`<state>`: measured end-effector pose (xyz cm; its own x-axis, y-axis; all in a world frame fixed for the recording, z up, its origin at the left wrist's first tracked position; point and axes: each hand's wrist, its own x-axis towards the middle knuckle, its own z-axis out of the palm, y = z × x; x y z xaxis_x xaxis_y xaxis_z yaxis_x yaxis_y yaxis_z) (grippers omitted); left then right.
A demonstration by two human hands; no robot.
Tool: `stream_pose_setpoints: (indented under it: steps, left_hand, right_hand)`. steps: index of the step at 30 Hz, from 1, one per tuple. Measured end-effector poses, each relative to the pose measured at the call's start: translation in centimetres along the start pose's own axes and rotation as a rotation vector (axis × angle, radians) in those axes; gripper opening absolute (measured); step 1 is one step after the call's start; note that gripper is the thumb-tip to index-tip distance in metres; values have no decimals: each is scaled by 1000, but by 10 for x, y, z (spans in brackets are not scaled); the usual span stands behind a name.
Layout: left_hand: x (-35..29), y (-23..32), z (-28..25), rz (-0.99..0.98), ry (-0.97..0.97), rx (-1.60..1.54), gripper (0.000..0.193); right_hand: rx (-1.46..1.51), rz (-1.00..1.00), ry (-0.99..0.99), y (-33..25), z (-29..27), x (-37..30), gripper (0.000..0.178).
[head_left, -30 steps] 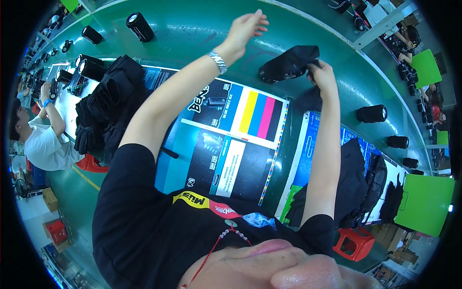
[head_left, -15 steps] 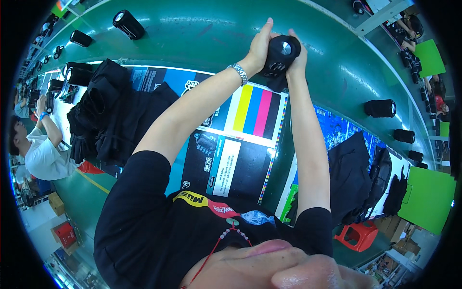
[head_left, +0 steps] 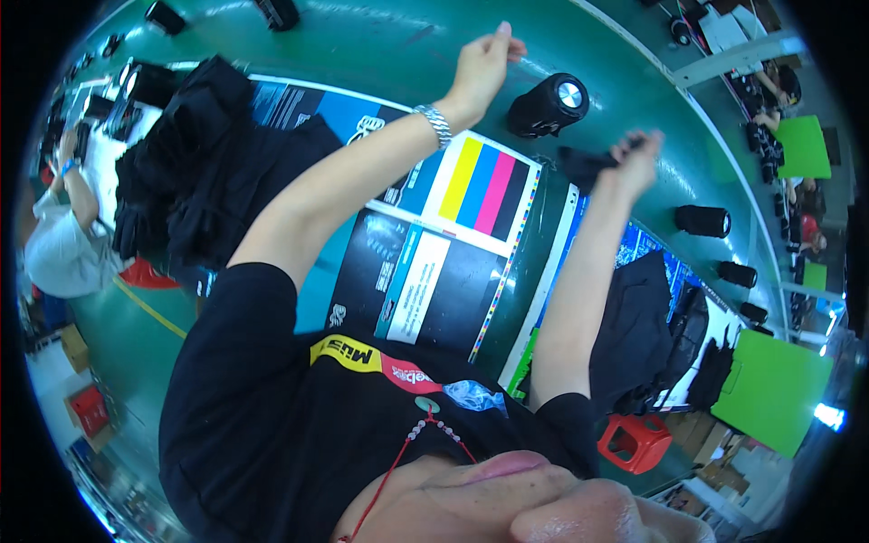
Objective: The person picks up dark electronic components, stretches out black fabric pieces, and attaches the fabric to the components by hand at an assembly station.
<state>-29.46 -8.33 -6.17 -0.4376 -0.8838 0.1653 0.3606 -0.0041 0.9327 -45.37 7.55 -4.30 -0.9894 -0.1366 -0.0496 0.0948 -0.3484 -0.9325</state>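
Note:
A black cylindrical speaker (head_left: 540,110) with a silver round end lies on the green surface, between my two hands and touched by neither. To its left, my left hand (head_left: 483,74) is raised and empty, with the thumb stretched out and the fingers loosely bent. My right hand (head_left: 632,166), somewhat blurred, is closed on a black cloth pouch (head_left: 584,166) that trails to the left, just below the speaker. Piles of similar black cloth lie on either side of me, a large left pile (head_left: 195,172) and a right pile (head_left: 638,317).
Printed sheets (head_left: 425,262) cover the surface before me. More black speakers stand along the green belt, such as one on the right (head_left: 703,221) and one at far left (head_left: 166,17). A person in white (head_left: 72,244) works at left. A red stool (head_left: 635,443) stands at lower right.
The black cloth has come off the speaker. My right hand has moved right and down with it. My left hand has let go of the speaker, which now lies bare.

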Motion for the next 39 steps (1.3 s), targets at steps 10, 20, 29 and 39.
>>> stream_pose_setpoints:
  steps: [10,20,29,39]
  left_hand:
    - [-174,93,-78,-132,-440,285,37]
    - [-215,54,-192,85,182,207,27]
    - [-231,74,-198,-73,229,-39,34]
    - [-206,91,-213,-57,245,-325,23]
  right_hand:
    - [137,361,-779,-20,17,-189,31]
    - [-337,375,-946,68,36,-275,33]
    - [-363,360,-1102,48,50,-296,14]
    - [-214,202,-959,23,66,-299,11]
